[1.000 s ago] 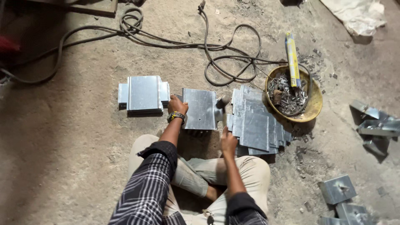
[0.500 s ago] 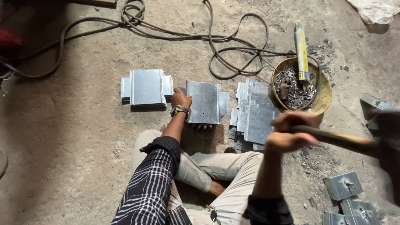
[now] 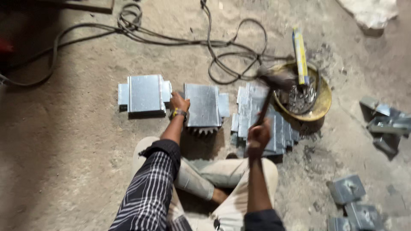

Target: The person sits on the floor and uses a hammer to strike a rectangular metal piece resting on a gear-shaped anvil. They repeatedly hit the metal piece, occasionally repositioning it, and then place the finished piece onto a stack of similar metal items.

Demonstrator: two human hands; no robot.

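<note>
Two hands work over a dusty concrete floor [image 3: 64, 162] crossed by black cables [image 3: 180, 40]. Beside the person's right knee lies a stack of sheet-metal pieces [image 3: 257, 115], with a yellow bowl [image 3: 322, 105] of small metal parts just past it. One folded sheet-metal piece [image 3: 203, 105] lies in front, the left hand [image 3: 179, 102] pressed on its left edge, fingers spread. Right hand [image 3: 258, 136] is closed around a hammer [image 3: 272, 87], raised and blurred above the stack.

Left hand [image 3: 179, 102] presses the left edge of a metal sheet [image 3: 202, 105] flat on the floor [image 3: 64, 162]. Right hand [image 3: 258, 136] grips a raised, blurred hammer [image 3: 274, 83].
</note>
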